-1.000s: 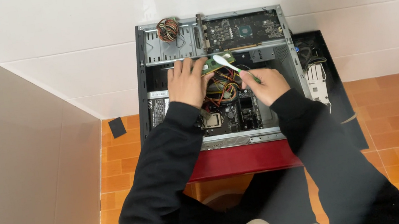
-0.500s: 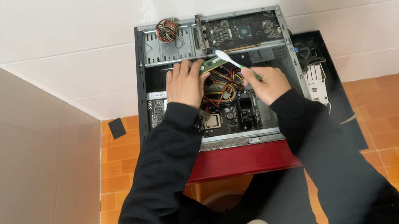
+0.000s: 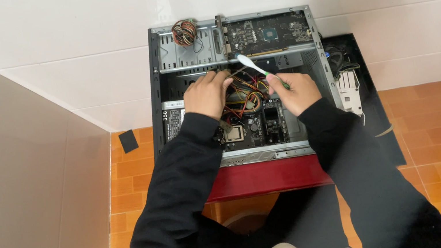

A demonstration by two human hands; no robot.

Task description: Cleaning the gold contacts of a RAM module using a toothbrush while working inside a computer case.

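I'm pinching the brush (image 3: pixel 254 66) in my right hand (image 3: pixel 295 89), bristles over the cables (image 3: pixel 239 95) inside the case (image 3: pixel 156 93), while my left hand (image 3: pixel 207 94), fingers curled, is pressing them aside for access.
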